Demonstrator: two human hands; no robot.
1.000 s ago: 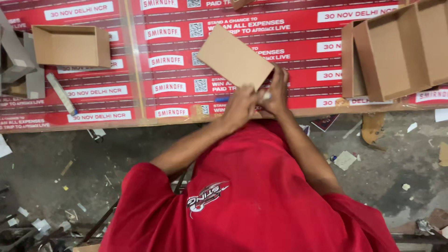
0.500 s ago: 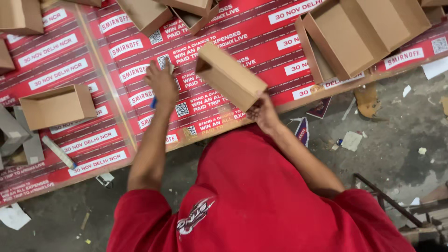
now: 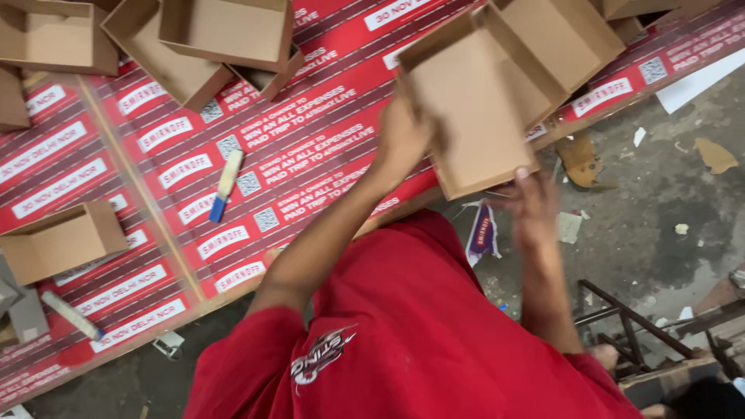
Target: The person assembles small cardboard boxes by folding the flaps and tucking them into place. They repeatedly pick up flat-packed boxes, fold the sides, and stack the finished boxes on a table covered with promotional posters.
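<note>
The left hand (image 3: 400, 140), which was out at the table half a second ago, now grips the box (image 3: 473, 116) (held above the table's edge); right hand (image 3: 531, 206) touches its near corner, fingers loose.

Single head view — steeply downward, close.

A long table (image 3: 116, 163) covered in red printed sheets with white lettering fills the upper left. Beyond its lower edge lies a grey, dusty concrete floor (image 3: 660, 202), strewn with paper scraps (image 3: 570, 227) and bits of torn cardboard (image 3: 578, 159) close to the table's edge. Farther from the table stands a dark metal frame (image 3: 628, 330). The light is even and dim.
</note>
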